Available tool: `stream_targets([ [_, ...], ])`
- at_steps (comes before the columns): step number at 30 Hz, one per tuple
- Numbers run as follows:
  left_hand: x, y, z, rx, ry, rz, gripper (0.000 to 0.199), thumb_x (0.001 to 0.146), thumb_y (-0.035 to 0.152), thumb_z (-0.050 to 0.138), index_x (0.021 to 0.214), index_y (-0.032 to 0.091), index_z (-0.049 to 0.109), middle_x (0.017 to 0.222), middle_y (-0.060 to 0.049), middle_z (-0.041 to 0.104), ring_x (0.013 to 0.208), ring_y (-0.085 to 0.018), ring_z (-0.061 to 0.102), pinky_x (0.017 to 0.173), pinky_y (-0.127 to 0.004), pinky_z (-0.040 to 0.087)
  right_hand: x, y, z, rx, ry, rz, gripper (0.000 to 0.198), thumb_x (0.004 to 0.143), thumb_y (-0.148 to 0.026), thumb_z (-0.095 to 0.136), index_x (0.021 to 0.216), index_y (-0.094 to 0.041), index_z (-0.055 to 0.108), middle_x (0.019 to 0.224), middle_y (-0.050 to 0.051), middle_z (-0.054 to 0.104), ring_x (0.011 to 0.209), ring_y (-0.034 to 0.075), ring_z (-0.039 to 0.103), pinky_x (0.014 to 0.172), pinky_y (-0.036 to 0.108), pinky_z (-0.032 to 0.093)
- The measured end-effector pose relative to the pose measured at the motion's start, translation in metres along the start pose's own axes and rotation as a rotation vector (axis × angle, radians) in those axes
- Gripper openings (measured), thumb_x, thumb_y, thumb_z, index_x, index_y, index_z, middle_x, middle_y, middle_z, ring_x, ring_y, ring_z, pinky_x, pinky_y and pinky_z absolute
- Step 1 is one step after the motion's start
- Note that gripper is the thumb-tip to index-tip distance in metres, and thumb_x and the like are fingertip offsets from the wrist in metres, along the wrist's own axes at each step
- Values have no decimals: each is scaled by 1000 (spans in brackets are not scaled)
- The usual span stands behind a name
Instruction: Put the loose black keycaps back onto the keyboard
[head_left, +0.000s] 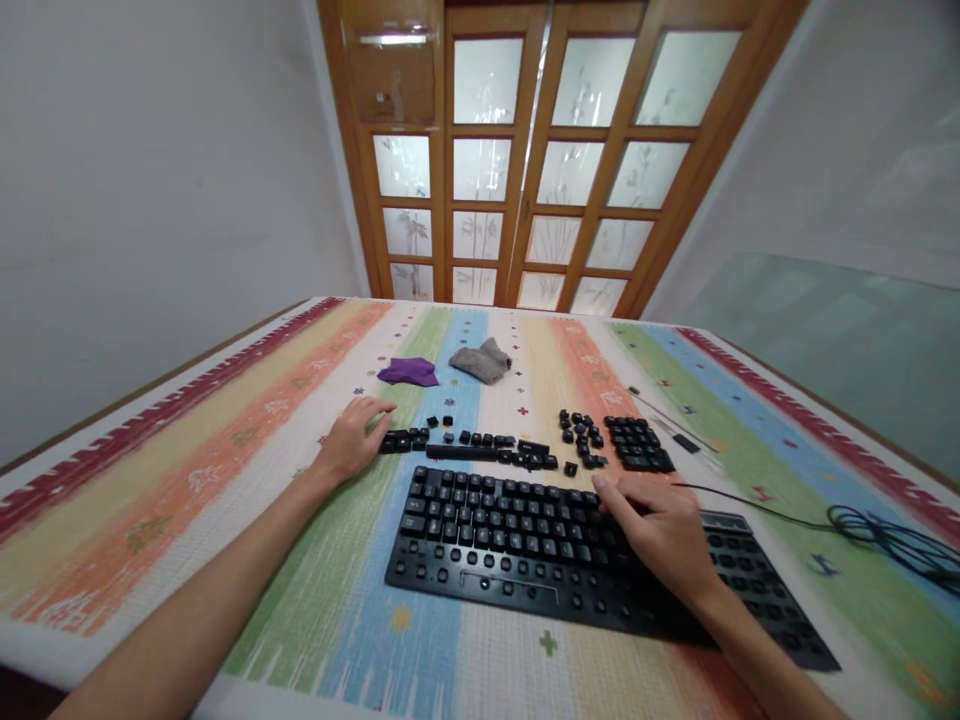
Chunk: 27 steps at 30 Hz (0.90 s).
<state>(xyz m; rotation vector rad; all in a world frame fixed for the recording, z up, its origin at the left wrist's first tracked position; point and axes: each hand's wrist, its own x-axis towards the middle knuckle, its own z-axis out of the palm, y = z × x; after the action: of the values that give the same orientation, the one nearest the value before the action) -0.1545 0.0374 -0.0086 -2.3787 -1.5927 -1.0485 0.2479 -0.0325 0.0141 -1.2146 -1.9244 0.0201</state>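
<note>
A black keyboard (pixel 517 530) lies flat in front of me, with many keycaps on its upper rows and bare key posts on its lower rows and right-hand block. My right hand (pixel 664 525) is over its right part, fingers curled and thumb stretched to the top edge; anything between them is hidden. To the left, my left hand (pixel 356 440) rests on the cloth, thumb and forefinger apart, beside a small group of loose keycaps (pixel 405 440). The loose space bar (pixel 461 453) lies behind the keyboard among several other caps.
More keycaps sit in a scattered group (pixel 581 435) and a neat block (pixel 639 444) behind the keyboard. Farther back lie a purple cloth (pixel 409 371) and a grey cloth (pixel 482 362). A thin tool (pixel 685 442) and a coiled cable (pixel 892 540) are on the right of the striped tablecloth (pixel 300 590).
</note>
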Motion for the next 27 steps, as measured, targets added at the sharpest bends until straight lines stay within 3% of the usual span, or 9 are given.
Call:
stream_targets([
  [5,3,9,4,-62,-129,5,48,104,37,25,120,13,63,121,-11,68,115,-24,61,105,-44,46,-6,-1,5,-19,-23,15,56,97,-42,52,46,-19,48,43,-3,43,38,9,43,47,25,34],
  [12,3,3,0,-55,-286,48,52,103,40,23,115,14,66,122,-12,68,119,-26,60,109,-46,44,-6,-5,3,45,-71,72,57,96,-48,53,46,-20,52,41,-3,46,37,11,45,45,27,34],
  [19,4,-4,-6,-15,-346,54,51,103,41,25,102,19,70,115,-8,72,110,-24,64,102,-42,50,-5,-16,0,157,-120,80,55,95,-49,55,48,-20,58,45,-2,56,40,12,53,46,26,40],
  [27,3,-7,-16,-24,-322,89,33,95,38,45,91,17,71,104,-12,71,104,-26,64,97,-44,50,-7,-20,7,180,-132,60,56,96,-48,54,48,-20,57,44,-2,54,39,12,51,46,26,38],
])
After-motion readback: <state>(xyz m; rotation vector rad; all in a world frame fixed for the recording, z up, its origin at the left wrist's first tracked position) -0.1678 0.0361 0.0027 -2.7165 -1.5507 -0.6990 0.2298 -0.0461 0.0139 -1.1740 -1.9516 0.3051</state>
